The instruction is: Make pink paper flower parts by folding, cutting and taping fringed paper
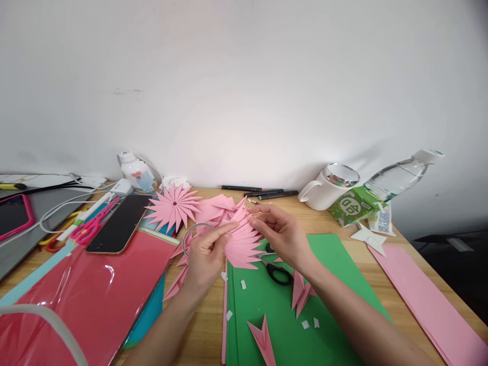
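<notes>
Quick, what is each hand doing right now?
Left hand: closed, pinching the pink paper fan at its left edge.
Right hand: closed, fingertips pinching the same fan's top edge.

Between the fingers [224, 231] the pleated flower [244, 246] was matt pink paper, sharply creased. Below them lay a matt green paper sheet [274, 307] on a smooth, pale wooden worktop [206, 330]. Left of them, a red pack [87, 300] shone under glossy plastic film; to the right stood a clear plastic bottle [396, 178].
</notes>
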Available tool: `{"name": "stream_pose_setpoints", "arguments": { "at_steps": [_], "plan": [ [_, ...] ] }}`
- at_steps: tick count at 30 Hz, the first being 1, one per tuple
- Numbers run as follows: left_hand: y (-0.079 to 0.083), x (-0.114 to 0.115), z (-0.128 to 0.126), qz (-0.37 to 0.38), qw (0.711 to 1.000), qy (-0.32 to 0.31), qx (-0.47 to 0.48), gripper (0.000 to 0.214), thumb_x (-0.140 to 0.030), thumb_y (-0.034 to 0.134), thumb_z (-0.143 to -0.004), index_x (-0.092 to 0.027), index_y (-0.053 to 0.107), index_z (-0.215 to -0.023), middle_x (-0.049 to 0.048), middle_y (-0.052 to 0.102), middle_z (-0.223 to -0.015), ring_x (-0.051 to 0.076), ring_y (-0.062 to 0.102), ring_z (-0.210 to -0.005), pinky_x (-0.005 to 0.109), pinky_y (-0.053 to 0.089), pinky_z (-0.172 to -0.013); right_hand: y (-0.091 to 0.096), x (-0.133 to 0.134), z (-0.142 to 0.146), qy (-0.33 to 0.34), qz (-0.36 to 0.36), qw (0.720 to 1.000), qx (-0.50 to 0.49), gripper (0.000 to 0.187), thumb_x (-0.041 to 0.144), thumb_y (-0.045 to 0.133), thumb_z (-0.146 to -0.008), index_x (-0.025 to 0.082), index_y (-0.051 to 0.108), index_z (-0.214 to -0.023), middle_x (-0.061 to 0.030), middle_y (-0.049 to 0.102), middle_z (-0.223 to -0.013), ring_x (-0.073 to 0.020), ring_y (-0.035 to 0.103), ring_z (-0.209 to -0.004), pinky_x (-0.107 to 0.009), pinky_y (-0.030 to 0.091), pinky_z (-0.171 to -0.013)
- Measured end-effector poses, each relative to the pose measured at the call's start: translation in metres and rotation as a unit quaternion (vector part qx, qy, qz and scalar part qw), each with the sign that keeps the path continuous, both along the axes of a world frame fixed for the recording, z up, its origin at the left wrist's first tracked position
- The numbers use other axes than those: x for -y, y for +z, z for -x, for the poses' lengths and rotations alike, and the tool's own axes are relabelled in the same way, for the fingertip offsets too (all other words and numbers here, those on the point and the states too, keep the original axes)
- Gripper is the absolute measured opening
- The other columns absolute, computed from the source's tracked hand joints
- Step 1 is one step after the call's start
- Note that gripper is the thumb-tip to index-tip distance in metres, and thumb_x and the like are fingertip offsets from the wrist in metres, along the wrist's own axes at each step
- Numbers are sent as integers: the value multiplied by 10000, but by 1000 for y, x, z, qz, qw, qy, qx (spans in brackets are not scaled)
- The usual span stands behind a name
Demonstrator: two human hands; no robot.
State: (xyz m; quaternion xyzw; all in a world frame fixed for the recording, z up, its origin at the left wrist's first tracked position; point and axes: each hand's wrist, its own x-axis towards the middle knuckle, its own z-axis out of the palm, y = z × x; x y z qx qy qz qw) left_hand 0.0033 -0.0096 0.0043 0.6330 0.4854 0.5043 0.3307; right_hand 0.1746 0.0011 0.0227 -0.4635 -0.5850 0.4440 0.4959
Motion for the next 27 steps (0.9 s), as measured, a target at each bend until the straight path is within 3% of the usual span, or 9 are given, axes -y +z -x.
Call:
{"name": "stream_pose_setpoints", "arguments": {
  "at_steps": [12, 19, 27],
  "plan": [
    [0, -2, 1, -33, 999, -8, -21, 231, -221, 548, -837, -215, 773, -886, 49, 770, -826, 178, 704, -768, 259, 564, -718, -3, -1, 0, -1, 22, 1000, -15, 404, 539, 679, -748, 170, 612, -899, 9, 575, -619, -121, 494, -572, -248, 405, -514],
    [0, -2, 1, -40, 999, -11, -24, 239, -212, 531, -852, -205, 768, -887, 51, 771, -853, 171, 704, -788, 238, 554, -731, -5, 1, 3, 33, 26, 999, -34, 329, 422, 704, -770, 193, 548, -946, 40, 544, -664, -109, 494, -612, -228, 394, -543],
    [-5, 2, -4, -28, 998, -41, -30, 218, -231, 537, -854, -185, 744, -902, 58, 745, -816, 158, 661, -694, 228, 513, -617, -15, 6, 7, -8, 104, 995, -5, 563, 350, 815, -640, 233, 414, -1017, 109, 506, -611, -68, 386, -471, -192, 294, -446]
  ]
}}
